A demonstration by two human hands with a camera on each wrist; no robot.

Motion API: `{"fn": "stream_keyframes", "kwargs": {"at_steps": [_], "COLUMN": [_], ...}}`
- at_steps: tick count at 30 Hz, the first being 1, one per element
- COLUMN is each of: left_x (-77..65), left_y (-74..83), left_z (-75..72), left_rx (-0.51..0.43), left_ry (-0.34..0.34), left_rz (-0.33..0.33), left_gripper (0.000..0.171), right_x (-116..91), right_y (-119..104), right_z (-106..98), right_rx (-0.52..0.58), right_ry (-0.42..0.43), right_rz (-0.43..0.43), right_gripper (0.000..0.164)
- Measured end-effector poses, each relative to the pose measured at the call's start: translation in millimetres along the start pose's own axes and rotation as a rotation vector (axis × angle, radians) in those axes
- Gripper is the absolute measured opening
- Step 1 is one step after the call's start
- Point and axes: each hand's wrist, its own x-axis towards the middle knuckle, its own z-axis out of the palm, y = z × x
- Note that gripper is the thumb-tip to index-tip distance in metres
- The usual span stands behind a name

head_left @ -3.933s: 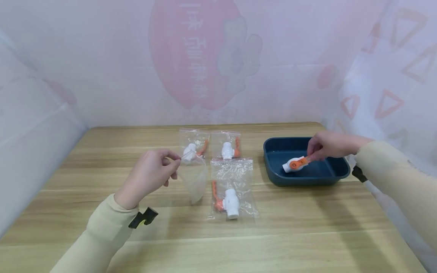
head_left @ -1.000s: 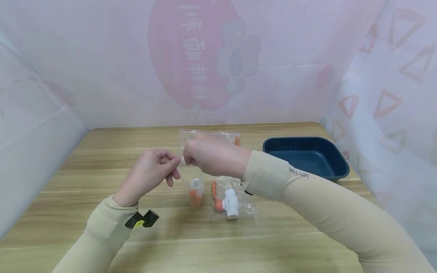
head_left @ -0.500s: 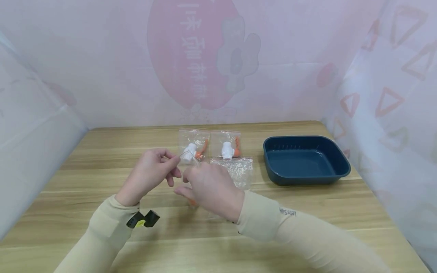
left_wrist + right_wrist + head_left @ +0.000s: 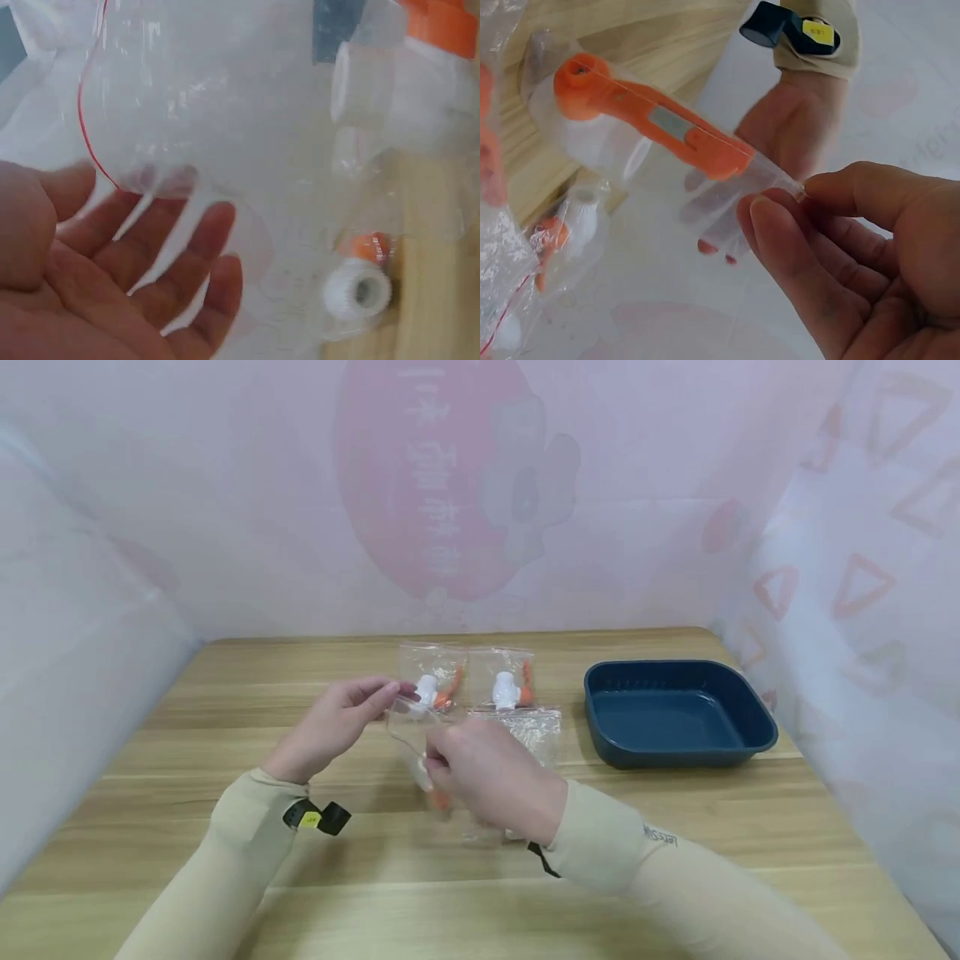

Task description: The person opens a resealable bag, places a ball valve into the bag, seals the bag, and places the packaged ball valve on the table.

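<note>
A clear zip bag (image 4: pixel 411 727) with a white ball valve and orange handle in it hangs above the table between my hands. My right hand (image 4: pixel 491 768) pinches the bag's edge between thumb and fingers; the right wrist view shows the valve's orange handle (image 4: pixel 637 112) inside the plastic. My left hand (image 4: pixel 333 727) is at the bag's mouth with thumb and fingers spread apart. In the left wrist view some fingertips (image 4: pixel 217 217) lie against the film by the red zip line (image 4: pixel 82 112), and the valve (image 4: pixel 435 97) is at the bag's far end.
Two more bagged valves lie behind, a left bag (image 4: pixel 427 652) and a right bag (image 4: pixel 495 653). My right hand partly covers a third bag (image 4: pixel 540 731) on the wooden table (image 4: pixel 360 893). A dark blue bin (image 4: pixel 675 760) stands at right.
My right hand brought the valve from the bin to the bag, and the valve went inside. Since then that hand moved down to the bag's edge, and my left hand's pinch loosened.
</note>
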Motion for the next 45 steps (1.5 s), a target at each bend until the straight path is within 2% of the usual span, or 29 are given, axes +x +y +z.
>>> {"fn": "stream_keyframes", "kwargs": {"at_steps": [3, 6, 9, 12, 16, 20, 25, 29, 34, 38, 43, 45], "left_x": [-1.2, -5.5, -10.3, -14.8, -22.5, -31.9, -40.3, -44.2, -47.0, -47.9, -48.8, -49.0], "left_y": [-13.2, -23.7, -28.9, -29.3, -25.0, -20.0, -15.7, -12.9, -10.3, -9.4, -8.7, -8.3], "left_z": [-5.0, -9.6, -11.5, -10.6, -6.3, -1.9, 1.6, 2.7, 2.4, 2.0, 2.2, 2.2], "left_rx": [-0.043, -0.045, -0.009, 0.036, 0.147, 0.331, 0.491, 0.517, 0.529, 0.546, 0.557, 0.560], "left_ry": [-0.011, -0.007, 0.039, 0.117, 0.206, 0.295, 0.366, 0.372, 0.356, 0.344, 0.335, 0.337], "left_rz": [-0.019, -0.004, 0.025, 0.054, 0.150, 0.264, 0.369, 0.413, 0.435, 0.444, 0.430, 0.422], "left_gripper": [0.040, 0.035, 0.029, 0.023, 0.014, 0.003, 0.010, 0.014, 0.015, 0.015, 0.015, 0.014], "right_x": [-1, -2, -1, 2, 8, 13, 17, 18, 21, 23, 24, 24], "right_y": [7, 15, 23, 32, 46, 58, 68, 72, 75, 77, 79, 81], "right_z": [-3, -7, -12, -15, -18, -19, -20, -20, -18, -16, -13, -12], "right_rx": [-0.002, 0.008, 0.028, 0.027, 0.021, 0.050, 0.068, 0.071, 0.090, 0.116, 0.112, 0.110], "right_ry": [0.015, 0.015, -0.008, -0.028, -0.032, -0.031, -0.022, -0.027, 0.001, 0.004, -0.047, -0.069], "right_rz": [-0.029, -0.044, -0.055, -0.070, -0.118, -0.177, -0.219, -0.221, -0.225, -0.179, -0.107, -0.094], "right_gripper": [0.025, 0.024, 0.020, 0.017, 0.015, 0.012, 0.007, 0.005, 0.004, 0.013, 0.001, 0.008]}}
